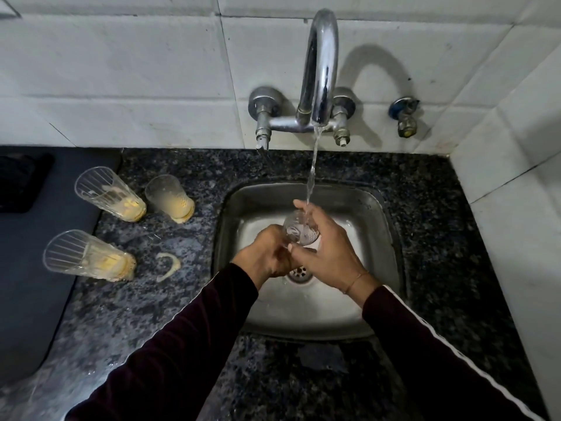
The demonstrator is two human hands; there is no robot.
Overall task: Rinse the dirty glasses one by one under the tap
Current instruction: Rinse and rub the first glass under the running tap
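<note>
Over the sink [230, 208], my right grip [326, 250] is clamped round a clear glass [299, 229], tilted under the tap [321, 65]; the water stream [312, 168] falls onto it; my left grip [270, 253] is curled at the glass's near end, just above the drain [300, 273]; three dirty glasses [106, 194] with yellow residue stand on the dark surface [188, 299] left of the sink, beside a pale ring stain [168, 265].

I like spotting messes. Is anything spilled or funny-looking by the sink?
Yes. A curved yellowish smear sits on the dark counter, like a ring left by a glass. Three dirty glasses beside it hold yellow dregs. No glass looks broken.
</note>
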